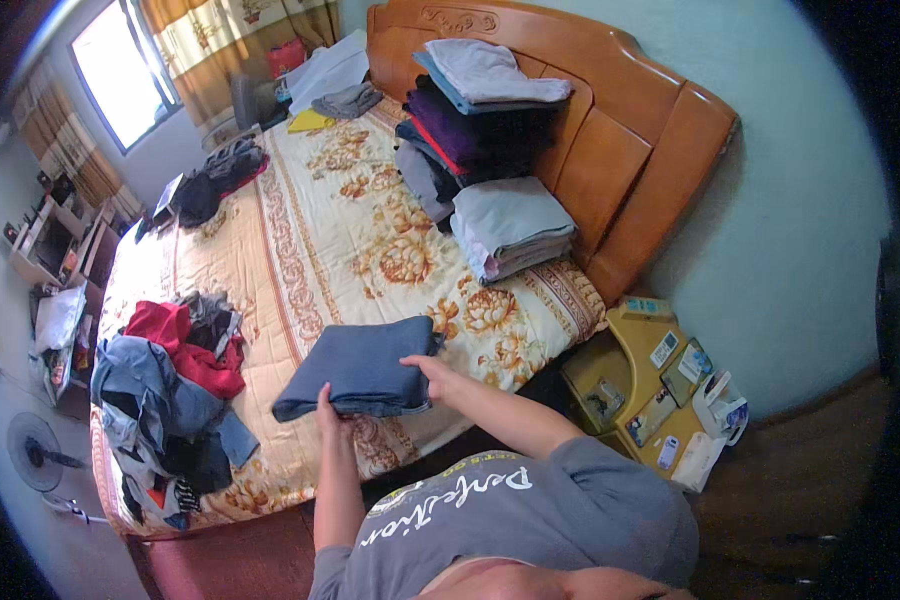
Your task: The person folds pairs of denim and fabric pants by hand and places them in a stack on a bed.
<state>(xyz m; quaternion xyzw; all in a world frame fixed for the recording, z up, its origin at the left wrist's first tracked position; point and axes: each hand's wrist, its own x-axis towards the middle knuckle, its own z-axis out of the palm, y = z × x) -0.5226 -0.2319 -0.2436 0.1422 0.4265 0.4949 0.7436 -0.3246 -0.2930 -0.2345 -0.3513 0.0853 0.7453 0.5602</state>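
A folded dark blue garment [355, 368], a flat, thick rectangle, is at the near edge of the bed in front of me. My left hand [332, 408] grips its near edge, thumb on top and fingers hidden underneath. At its right side my right hand [428, 374] is closed on the edge, thumb also on top. Whether the garment rests on the bed or hangs just above it, I cannot tell. The folds hide what kind of clothing it is.
Loose clothes [165, 400] lie heaped at the bed's left. Folded piles, one light [515, 225] and one dark purple with white on top [485, 125], stand by the wooden headboard [620, 150]. A cluttered nightstand [620, 340] is at right, a fan [38, 450] at left.
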